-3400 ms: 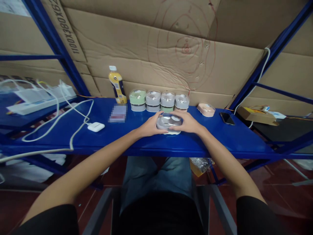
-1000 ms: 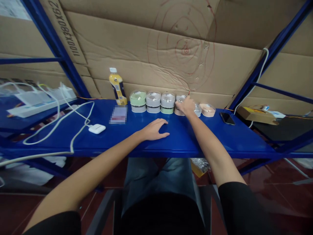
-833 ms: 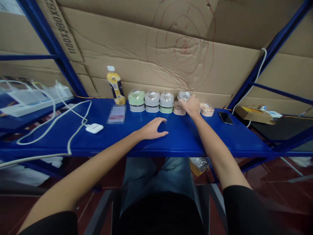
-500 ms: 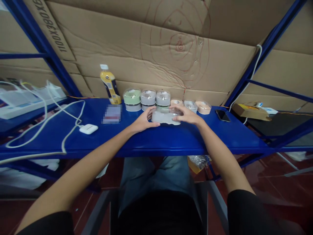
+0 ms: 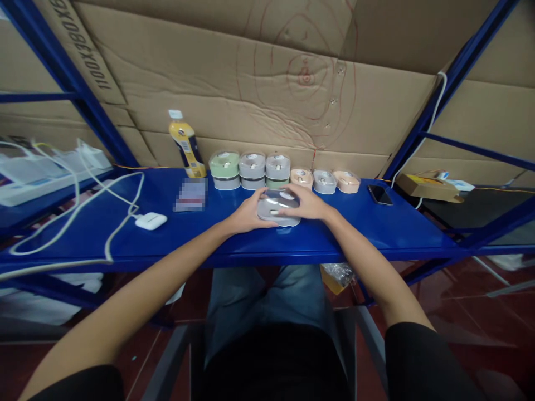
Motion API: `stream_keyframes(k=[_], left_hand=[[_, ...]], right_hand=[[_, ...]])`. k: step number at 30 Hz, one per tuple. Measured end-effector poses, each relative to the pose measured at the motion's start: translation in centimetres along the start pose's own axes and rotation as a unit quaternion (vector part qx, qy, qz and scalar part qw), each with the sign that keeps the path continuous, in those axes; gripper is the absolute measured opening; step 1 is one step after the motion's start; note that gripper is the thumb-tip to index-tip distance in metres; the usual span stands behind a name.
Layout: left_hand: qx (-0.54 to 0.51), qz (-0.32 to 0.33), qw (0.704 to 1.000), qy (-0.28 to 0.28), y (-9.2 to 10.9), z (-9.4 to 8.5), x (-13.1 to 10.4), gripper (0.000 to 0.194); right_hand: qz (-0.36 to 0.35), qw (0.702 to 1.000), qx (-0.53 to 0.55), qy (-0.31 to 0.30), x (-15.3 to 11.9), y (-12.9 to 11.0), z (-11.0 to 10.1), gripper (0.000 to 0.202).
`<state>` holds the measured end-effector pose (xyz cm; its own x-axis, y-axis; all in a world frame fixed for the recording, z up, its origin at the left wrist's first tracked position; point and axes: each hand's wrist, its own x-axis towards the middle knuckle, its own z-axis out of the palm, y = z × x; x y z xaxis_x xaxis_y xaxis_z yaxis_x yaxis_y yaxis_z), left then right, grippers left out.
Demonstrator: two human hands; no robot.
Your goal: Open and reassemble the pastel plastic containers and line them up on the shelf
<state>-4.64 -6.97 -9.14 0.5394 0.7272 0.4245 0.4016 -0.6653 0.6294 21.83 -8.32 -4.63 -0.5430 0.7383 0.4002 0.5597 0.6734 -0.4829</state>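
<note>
Both the left hand (image 5: 248, 215) and the right hand (image 5: 310, 204) curl around a clear-lidded grey plastic container (image 5: 277, 208), gripping its opposite sides with bent fingers, right at the centre of the frame, over the glossy blue tabletop (image 5: 234, 243). Just beyond, three two-high stacks stand side by side: a green box over a grey one (image 5: 226, 166), two grey boxes (image 5: 253, 166), and a grey box over a green one (image 5: 278, 166). To their right sit three single boxes, pink (image 5: 301, 179), grey (image 5: 325, 182) and pink again (image 5: 347, 182). A yellow-and-dark bottle (image 5: 186, 146) stands upright left of the stacks; a black phone (image 5: 380, 194) lies flat at centre right.
</note>
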Motion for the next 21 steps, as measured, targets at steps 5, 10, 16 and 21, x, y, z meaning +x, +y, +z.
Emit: stream_keyframes(k=[5, 10, 16, 21], left_hand=[[0.057, 0.041, 0.997, -0.044, 0.5, -0.3, -0.4, 0.064], [0.068, 0.038, 0.996, -0.039, 1.2, -0.3, -0.3, 0.057], [0.098, -0.009, 0.994, 0.040, -1.6, -2.6, 0.0, 0.069], [0.131, -0.067, 0.988, 0.042, -4.0, -4.4, -0.2, 0.073]], right_hand=[[0.116, 0.990, 0.026, 0.072, -1.5, 3.0, -2.6, 0.071], [0.144, 0.986, 0.033, 0.080, -1.6, 3.5, -2.7, 0.073], [0.136, 0.988, 0.021, 0.070, -1.6, 3.4, -3.2, 0.064], [0.164, 0.986, 0.005, 0.026, -1.7, 3.9, -3.5, 0.072]])
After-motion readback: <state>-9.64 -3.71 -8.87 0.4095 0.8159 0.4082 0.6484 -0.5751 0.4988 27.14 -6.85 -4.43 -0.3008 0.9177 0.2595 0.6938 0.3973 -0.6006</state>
